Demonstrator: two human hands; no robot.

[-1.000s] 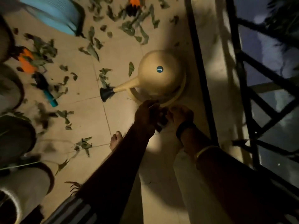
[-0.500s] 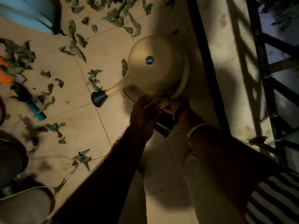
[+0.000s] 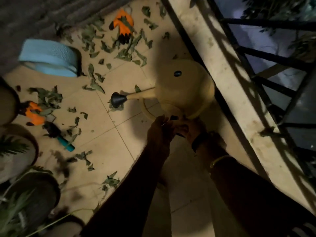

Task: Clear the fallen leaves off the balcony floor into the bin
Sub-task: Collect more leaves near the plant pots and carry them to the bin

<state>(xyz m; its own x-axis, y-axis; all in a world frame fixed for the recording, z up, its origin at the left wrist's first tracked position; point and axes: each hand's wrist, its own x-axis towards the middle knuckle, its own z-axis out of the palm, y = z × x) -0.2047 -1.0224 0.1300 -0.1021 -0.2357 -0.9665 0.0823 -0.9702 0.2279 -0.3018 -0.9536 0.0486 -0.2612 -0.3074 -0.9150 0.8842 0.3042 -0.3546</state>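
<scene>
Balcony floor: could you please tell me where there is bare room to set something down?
The tiles between the watering can's spout and the trowel are nearly bare, as is the floor beneath the forearms beside the parapet. Leaves crowd the strip around the far orange glove and near the blue bin.

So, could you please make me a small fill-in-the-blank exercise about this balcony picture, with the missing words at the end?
1. The rose at the tip of the watering can's spout is ____ in colour.
2. The gardening gloves lying among the fallen leaves are black and ____.
3. The tub lying on its side by the wall is light ____.
4. The left hand and the right hand are close together just below the ____.

Missing words: black; orange; blue; watering can
</scene>
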